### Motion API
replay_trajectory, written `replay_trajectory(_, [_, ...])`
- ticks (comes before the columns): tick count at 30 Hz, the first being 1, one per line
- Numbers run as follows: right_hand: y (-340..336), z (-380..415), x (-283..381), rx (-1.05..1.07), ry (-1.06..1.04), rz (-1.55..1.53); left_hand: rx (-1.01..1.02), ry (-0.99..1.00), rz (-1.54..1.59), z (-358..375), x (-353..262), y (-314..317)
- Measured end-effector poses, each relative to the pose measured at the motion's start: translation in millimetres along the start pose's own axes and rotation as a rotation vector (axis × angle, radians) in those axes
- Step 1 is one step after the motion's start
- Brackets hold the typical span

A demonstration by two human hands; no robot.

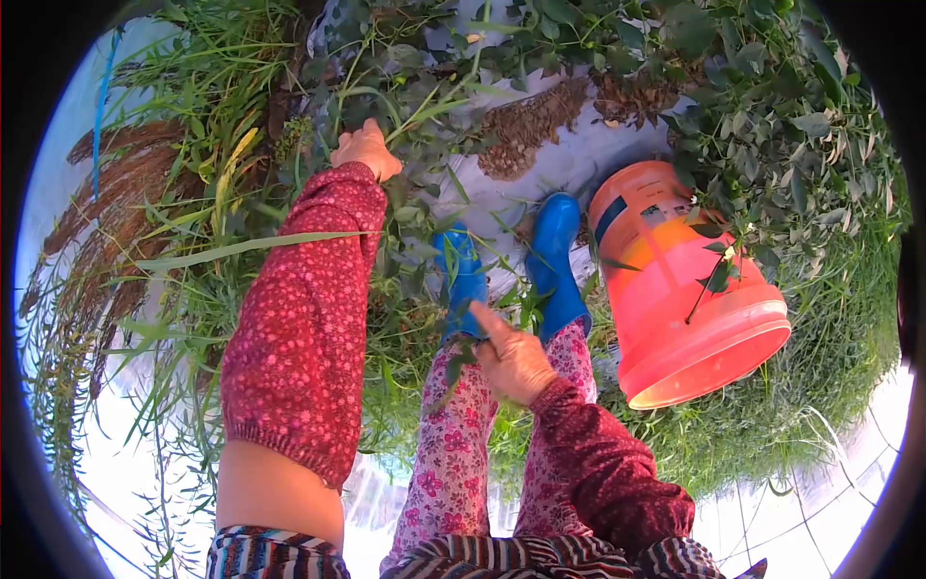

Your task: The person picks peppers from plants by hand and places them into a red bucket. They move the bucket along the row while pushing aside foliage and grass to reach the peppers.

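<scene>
- Head view looks down on a person standing among weeds on pale ground sheeting, in blue rubber boots (558,253)
- Left hand (366,150), in a red floral sleeve, reaches forward, clenched into a clump of green leafy stems (424,116) just ahead of the boots
- Right hand (511,359) sits near the knees, fingers pinching a few thin green sprigs (461,362)
- An orange plastic bucket (685,289) lies tilted, just beside the right boot, a sprig hanging across it
- Judged step: gripping the clump to pull or pick it; the next move likely needs a firm tug, then a reach to the bucket
</scene>
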State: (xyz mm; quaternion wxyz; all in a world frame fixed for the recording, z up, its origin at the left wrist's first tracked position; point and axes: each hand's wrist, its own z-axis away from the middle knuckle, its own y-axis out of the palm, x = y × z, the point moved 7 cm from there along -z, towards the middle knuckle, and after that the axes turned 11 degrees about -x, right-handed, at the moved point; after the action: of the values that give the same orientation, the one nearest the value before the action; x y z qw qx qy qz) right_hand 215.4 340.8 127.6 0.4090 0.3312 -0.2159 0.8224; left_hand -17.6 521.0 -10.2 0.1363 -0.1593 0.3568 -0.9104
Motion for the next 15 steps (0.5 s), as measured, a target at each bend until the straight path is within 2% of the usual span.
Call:
replay_trajectory(2, [-22, -1, -23, -0.096, 0.232, -0.044, 0.003, 0.145, -0.230, 7, -2, 9])
replay_trajectory(4, [-43, -3, -26, -0.164, 0.203, -0.042, 0.006, 0.190, -0.313, 5, 6, 18])
replay_trajectory(6, [-66, -3, -23, -0.294, 0.154, -0.024, 0.042, 0.143, -0.244, 16, 16, 17])
replay_trajectory(8, [-76, -4, -29, -0.277, 0.187, -0.057, 0.007, 0.176, -0.213, 34, 31, 14])
replay_trajectory(10, [-77, -13, -40, -0.234, 0.232, -0.361, -0.036, 0.232, -0.035, 44, 48, 17])
replay_trajectory(11, [-81, -16, -35, -0.238, 0.336, -0.521, 0.000, 0.286, 0.155, 47, 60, 22])
replay_trajectory(12, [-89, -22, -27, -0.249, 0.348, -0.484, 0.007, 0.278, 0.147, 60, 65, 16])
replay_trajectory(13, [-90, -27, -24, -0.217, 0.378, -0.520, 0.075, 0.161, 0.417, 73, 75, 11])
replay_trajectory(15, [-96, -46, -23, -0.194, 0.398, -0.551, -0.183, 0.631, 0.120, 74, 89, 28])
